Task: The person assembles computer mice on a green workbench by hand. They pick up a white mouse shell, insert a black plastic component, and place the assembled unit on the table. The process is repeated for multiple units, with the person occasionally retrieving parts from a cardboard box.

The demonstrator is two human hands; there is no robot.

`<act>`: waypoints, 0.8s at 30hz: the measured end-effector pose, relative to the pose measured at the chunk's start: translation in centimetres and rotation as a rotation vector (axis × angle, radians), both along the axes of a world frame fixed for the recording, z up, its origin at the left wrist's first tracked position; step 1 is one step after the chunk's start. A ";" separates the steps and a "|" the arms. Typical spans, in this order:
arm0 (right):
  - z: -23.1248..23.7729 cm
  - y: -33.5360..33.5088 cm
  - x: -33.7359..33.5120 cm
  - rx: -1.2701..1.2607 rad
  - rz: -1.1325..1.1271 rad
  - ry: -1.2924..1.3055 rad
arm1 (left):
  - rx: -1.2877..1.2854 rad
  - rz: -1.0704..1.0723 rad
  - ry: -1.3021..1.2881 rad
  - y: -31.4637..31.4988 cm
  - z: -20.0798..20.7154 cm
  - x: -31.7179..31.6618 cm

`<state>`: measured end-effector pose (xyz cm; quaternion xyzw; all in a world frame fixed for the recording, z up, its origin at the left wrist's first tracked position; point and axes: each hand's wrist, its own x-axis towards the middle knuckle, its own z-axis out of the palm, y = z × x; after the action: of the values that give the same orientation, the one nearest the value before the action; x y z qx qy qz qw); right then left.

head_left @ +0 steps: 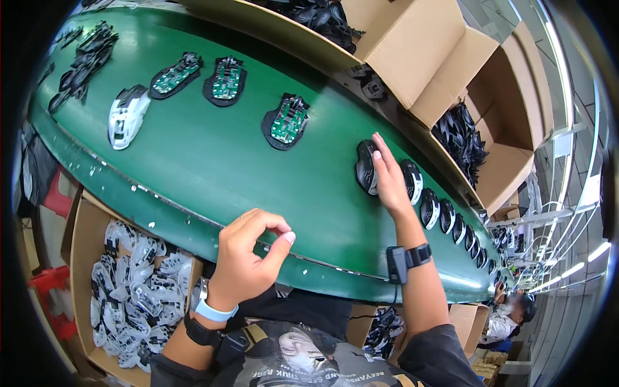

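My right hand (390, 177) reaches over the green conveyor belt with its fingers stretched out. It lies along the right side of a black computer mouse (366, 169) and appears to touch it, without wrapping round it. Nearer to me, my left hand (251, 258) is loosely curled above the belt's near edge, thumb and forefinger tips close together, and nothing shows in it. Farther left on the belt (213, 161) sit black mouse bases with green circuit boards, one of them a half-built mouse (287, 122). A white mouse shell (129, 116) lies beside them.
A row of finished mice (430, 208) runs off to the right. Black parts (87, 61) are heaped at the far left. Cardboard boxes (419, 48) of black parts line the far side. By my left stands a box of white shells (145, 290). Another person (506, 319) sits far right.
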<state>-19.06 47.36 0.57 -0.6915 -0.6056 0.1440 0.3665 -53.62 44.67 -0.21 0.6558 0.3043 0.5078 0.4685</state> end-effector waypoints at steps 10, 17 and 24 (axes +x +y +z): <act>-1.8 -0.7 -2.6 0.048 -0.162 -0.481 | -0.018 0.051 -0.048 -1.0 -0.1 -0.6; -2.2 -0.7 -3.1 0.074 -0.169 -0.489 | -0.021 0.036 -0.037 -1.1 -0.3 -0.9; 1.5 -3.2 -5.7 0.110 -0.153 0.582 | -0.020 0.050 -0.067 -0.3 -0.5 -0.5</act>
<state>-24.79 44.13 2.07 -0.6440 -0.4282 0.2752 0.5712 -54.14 44.39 -0.70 0.6257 0.3099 0.5381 0.4721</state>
